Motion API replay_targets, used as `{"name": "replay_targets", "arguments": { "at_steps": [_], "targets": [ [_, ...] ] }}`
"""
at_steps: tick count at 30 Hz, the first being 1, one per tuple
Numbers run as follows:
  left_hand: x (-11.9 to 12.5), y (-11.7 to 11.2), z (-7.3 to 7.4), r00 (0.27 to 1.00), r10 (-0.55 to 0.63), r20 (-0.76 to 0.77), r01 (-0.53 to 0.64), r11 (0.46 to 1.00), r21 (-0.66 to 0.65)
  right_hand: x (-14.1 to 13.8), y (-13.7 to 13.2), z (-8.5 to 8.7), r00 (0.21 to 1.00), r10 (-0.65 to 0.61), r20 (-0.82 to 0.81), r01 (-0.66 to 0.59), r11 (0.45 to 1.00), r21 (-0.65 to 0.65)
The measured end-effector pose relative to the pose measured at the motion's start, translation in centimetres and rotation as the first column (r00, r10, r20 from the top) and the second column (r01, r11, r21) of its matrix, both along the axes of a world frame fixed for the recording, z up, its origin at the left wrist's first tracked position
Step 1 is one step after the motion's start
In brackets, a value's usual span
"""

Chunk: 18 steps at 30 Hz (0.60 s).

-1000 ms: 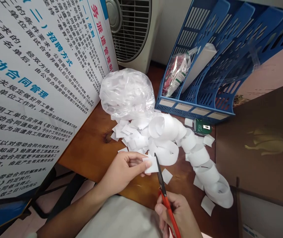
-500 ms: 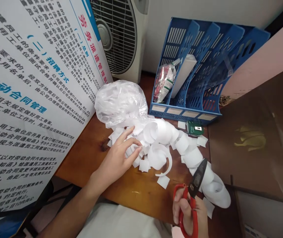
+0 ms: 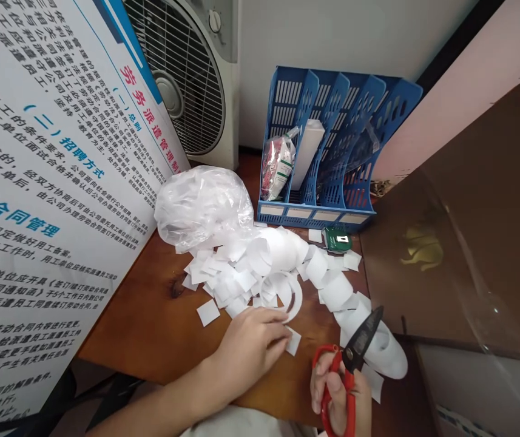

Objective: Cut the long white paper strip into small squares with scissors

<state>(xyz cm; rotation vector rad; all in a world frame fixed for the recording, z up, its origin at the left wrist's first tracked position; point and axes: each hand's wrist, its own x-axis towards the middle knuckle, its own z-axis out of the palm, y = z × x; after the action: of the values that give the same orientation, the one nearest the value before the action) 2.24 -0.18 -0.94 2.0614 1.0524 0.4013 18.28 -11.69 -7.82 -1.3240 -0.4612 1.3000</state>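
Note:
My left hand [image 3: 253, 345] rests on the wooden desk [image 3: 150, 321], its fingertips pinched on a small white paper square [image 3: 293, 341] near the front edge. My right hand [image 3: 339, 394] grips red-handled scissors [image 3: 351, 364], blades shut and pointing up to the right. A long curling white paper strip [image 3: 337, 291] runs across the desk. A heap of cut white squares [image 3: 227, 273] lies behind my left hand. A clear plastic bag [image 3: 202, 203] with paper in it sits behind the heap.
A large printed board [image 3: 45, 158] leans along the left. A fan [image 3: 187, 79] stands at the back. A blue file rack [image 3: 327, 145] holds a packet and a white box. A small green object [image 3: 337, 238] lies before it. A brown panel [image 3: 469, 243] fills the right.
My left hand drew back from the paper heap to the desk's front edge and closed on a loose square. The scissors stayed low at the right. The view tilted upward.

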Motion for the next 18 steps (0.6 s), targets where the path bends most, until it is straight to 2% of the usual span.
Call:
{"name": "replay_targets", "arguments": {
  "at_steps": [1, 3, 7, 10, 13, 18],
  "targets": [
    [0.1, 0.3, -0.3, 1.000, 0.011, 0.009, -0.011, 1.000, -0.009, -0.3, 0.3, 0.6, 1.000, -0.009, -0.003, 0.009, 1.000, -0.010],
    [-0.1, 0.8, 0.1, 0.997, 0.032, 0.073, -0.027, 0.998, -0.063, -0.8, 1.1, 1.7, 0.999, -0.032, 0.003, 0.032, 0.999, -0.029],
    [-1.1, 1.3, 2.5, 0.951, 0.135, 0.279, -0.067, 0.969, -0.239, -2.2, 3.2, 3.9, 0.992, -0.121, 0.035, 0.125, 0.984, -0.128],
    [-1.7, 1.2, 3.6, 0.925, 0.180, 0.335, -0.059, 0.938, -0.342, -3.3, 5.0, 5.4, 0.987, -0.161, -0.025, 0.154, 0.973, -0.173],
    [-2.1, 1.2, 3.6, 0.906, 0.202, 0.373, -0.039, 0.915, -0.403, -3.8, 6.5, 6.5, 0.980, -0.181, -0.080, 0.168, 0.975, -0.145],
    [-2.7, 1.1, 3.5, 0.859, 0.349, 0.375, -0.129, 0.856, -0.500, -3.9, 7.6, 7.4, 0.975, -0.200, -0.094, 0.196, 0.979, -0.045]
  ]
}}
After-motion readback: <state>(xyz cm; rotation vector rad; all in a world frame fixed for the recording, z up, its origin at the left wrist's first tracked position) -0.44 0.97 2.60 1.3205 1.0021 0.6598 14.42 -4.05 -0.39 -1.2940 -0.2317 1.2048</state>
